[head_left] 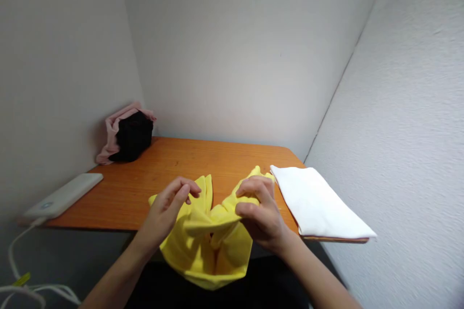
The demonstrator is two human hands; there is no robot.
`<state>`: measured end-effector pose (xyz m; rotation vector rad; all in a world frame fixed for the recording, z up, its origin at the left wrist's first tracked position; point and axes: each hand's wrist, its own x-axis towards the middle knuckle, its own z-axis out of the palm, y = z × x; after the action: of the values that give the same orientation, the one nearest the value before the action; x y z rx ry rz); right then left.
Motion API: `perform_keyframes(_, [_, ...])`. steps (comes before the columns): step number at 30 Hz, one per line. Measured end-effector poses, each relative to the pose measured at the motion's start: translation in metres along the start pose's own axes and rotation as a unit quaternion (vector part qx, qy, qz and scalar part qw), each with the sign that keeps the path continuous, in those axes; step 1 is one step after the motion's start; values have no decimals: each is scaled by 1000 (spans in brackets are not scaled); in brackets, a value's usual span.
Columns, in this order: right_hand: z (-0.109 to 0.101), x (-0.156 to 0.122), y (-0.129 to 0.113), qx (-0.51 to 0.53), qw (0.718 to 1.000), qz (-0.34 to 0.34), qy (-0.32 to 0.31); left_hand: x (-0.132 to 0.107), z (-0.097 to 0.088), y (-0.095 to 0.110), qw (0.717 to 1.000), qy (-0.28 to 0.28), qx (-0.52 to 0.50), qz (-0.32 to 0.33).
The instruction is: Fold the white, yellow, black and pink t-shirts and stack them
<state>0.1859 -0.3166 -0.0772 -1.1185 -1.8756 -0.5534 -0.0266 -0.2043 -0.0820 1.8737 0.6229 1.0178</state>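
A crumpled yellow cloth, whose exact kind its folds hide, lies partly on the table and sags over its front edge. My right hand is on the cloth's right side, with a raised fold reaching its thumb and curled fingers. My left hand hovers over the left part of the cloth. Its fingers are loosely bent, the thumb stands apart from them, and no fabric shows between them.
A folded white cloth lies on the right of the brown wooden table. At the back left is a pink and black fabric bundle. A white power bank with a cable sits at the left edge. Walls enclose the table.
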Motion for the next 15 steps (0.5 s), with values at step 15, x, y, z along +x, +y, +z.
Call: perform_keyframes(15, [10, -5, -58, 182, 933, 307, 42, -64, 61, 11, 997, -2, -63, -50])
